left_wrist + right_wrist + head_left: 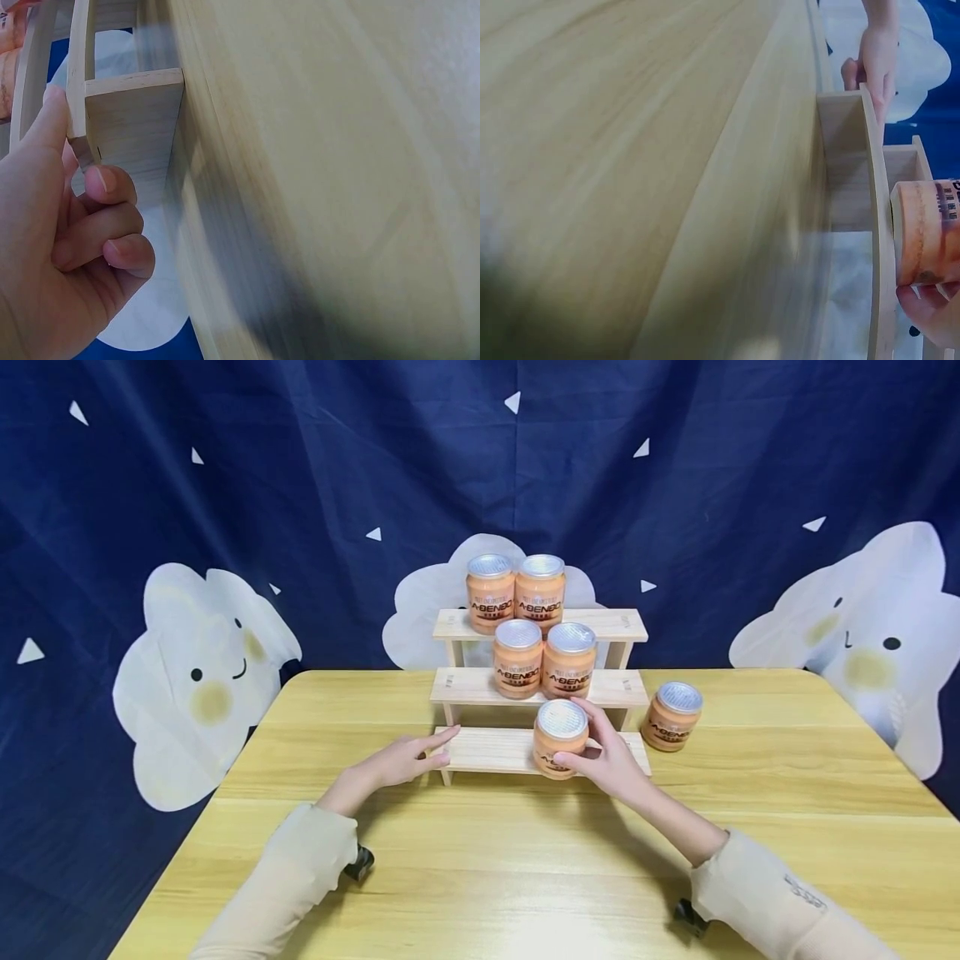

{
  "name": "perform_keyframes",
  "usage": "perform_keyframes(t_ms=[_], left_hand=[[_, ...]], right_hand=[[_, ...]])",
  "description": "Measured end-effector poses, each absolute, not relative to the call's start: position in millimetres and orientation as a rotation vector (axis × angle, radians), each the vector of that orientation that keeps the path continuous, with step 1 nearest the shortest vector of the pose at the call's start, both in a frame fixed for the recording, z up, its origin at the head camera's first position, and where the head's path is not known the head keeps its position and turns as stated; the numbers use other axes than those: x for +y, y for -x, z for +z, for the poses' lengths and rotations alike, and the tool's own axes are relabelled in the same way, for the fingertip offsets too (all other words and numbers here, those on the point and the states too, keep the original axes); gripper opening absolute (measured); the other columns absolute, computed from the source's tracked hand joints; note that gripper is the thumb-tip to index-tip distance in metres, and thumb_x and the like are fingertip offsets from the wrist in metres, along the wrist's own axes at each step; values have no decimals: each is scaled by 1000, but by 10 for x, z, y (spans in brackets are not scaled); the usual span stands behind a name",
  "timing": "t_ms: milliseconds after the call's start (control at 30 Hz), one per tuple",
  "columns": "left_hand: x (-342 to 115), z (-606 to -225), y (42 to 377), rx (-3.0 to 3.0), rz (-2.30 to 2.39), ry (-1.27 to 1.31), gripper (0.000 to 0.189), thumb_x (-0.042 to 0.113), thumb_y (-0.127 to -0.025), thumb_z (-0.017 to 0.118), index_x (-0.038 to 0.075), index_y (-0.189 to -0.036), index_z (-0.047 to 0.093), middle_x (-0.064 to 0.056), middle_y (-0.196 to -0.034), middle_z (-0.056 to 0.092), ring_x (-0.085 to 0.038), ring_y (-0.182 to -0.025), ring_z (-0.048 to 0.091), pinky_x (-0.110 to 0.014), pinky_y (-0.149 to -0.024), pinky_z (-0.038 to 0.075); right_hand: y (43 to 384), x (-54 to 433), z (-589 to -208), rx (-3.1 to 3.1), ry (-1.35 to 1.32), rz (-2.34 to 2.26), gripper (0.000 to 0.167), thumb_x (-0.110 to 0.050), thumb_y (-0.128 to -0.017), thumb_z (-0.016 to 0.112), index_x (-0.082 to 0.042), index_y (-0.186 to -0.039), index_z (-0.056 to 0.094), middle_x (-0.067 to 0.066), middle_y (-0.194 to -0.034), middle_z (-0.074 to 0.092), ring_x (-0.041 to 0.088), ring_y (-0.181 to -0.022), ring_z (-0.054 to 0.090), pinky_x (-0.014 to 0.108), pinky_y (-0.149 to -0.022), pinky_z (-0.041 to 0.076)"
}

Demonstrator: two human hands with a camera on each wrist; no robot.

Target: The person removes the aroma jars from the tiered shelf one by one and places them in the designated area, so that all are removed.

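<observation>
A three-step wooden display stand [480, 748] stands on the table, with its lowest step at the front. My right hand [617, 767] grips an orange jar [561, 743] with a silver lid, thumb in front and fingers around its right side. That jar is upright at the lowest step; in the right wrist view its base [897, 236] is at the board's surface. At the left end of the same step, my left hand [405, 760] holds the board's corner. The left wrist view shows its fingers [112, 225] curled by the board end [79, 112].
Two matching jars [491, 593] stand on the top step and two more [517, 658] on the middle one. Another jar [672, 717] stands on the table [480, 860] right of the stand. A dark blue curtain [337, 485] hangs behind.
</observation>
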State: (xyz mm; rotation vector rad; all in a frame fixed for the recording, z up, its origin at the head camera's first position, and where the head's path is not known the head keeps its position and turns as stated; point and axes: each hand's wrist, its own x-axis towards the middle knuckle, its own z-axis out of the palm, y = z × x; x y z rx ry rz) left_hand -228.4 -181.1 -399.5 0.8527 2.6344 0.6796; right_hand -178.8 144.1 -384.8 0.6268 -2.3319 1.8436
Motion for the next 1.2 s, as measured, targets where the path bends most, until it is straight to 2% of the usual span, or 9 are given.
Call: perform_keyframes(t_ms=[167, 367, 500, 567, 667, 800, 1000, 1100, 1200], left_hand=[[-1813, -4003, 2295, 2627, 688, -860, 58, 44, -95, 42, 21, -146, 25, -10, -140, 40, -12, -58, 43, -37, -79, 39], [-1813, -3997, 2300, 2624, 672, -864, 58, 43, -95, 42, 21, -146, 25, -10, -140, 40, -14, -67, 48, -38, -81, 39], [-1816, -3989, 2294, 2611, 685, -850, 58, 43, -95, 42, 21, -146, 24, -11, -135, 45, -11, -52, 39, -36, -77, 39], [-1818, -3985, 2289, 2605, 690, -843, 58, 44, -95, 41, 21, -146, 24, -14, -127, 51, -9, -49, 37, -34, -75, 39], [-1817, -3981, 2284, 2600, 698, -838, 59, 44, -95, 41, 21, -146, 23, -15, -107, 58, -9, -47, 36, -33, -70, 41], [-1814, -3974, 2286, 2601, 699, -827, 59, 44, -95, 42, 21, -146, 23, -8, -76, 53, -9, -47, 42, -31, -67, 42], [-1809, -3966, 2285, 2603, 691, -823, 59, 43, -95, 42, 21, -146, 23, -1, -62, 45, -9, -46, 42, -30, -65, 42], [-1812, -3974, 2283, 2612, 679, -831, 59, 44, -95, 41, 21, -146, 23, -7, -69, 52, -9, -46, 39, -31, -67, 42], [-1812, -3982, 2278, 2628, 662, -842, 58, 44, -95, 41, 22, -146, 24, -16, -104, 60, -9, -49, 38, -33, -74, 41]], right_hand=[[1745, 1536, -3862, -2286, -607, 1825, 74, 11, -74, 68, 2, -136, 29, 26, -124, 45, -1, -104, 49, 22, -80, 47], [1707, 1723, -3863, -2266, -549, 1781, 72, 14, -73, 67, 5, -134, 31, 17, -120, 47, -4, -100, 50, 18, -78, 47], [1682, 1864, -3850, -2259, -526, 1750, 70, 15, -73, 66, 6, -133, 31, -1, -118, 48, -3, -99, 50, 16, -77, 47], [1673, 1934, -3847, -2252, -532, 1729, 70, 16, -72, 65, 7, -133, 31, -13, -115, 47, -3, -99, 50, 15, -76, 47], [1644, 2031, -3836, -2256, -520, 1697, 71, 17, -72, 65, 7, -133, 30, -20, -112, 47, -4, -98, 49, 14, -76, 46], [1596, 2147, -3816, -2279, -468, 1652, 71, 16, -73, 64, 6, -134, 30, -22, -111, 46, -5, -96, 49, 12, -75, 45], [1542, 2322, -3817, -2291, -432, 1602, 71, 16, -73, 64, 3, -135, 31, -20, -113, 45, -5, -96, 49, 10, -74, 45], [1524, 2424, -3828, -2301, -437, 1575, 71, 17, -73, 63, 5, -135, 29, -19, -113, 44, -5, -97, 48, 9, -75, 44], [1509, 2533, -3838, -2314, -440, 1538, 72, 17, -74, 62, 4, -136, 28, -19, -114, 43, -6, -99, 47, 8, -75, 43]])
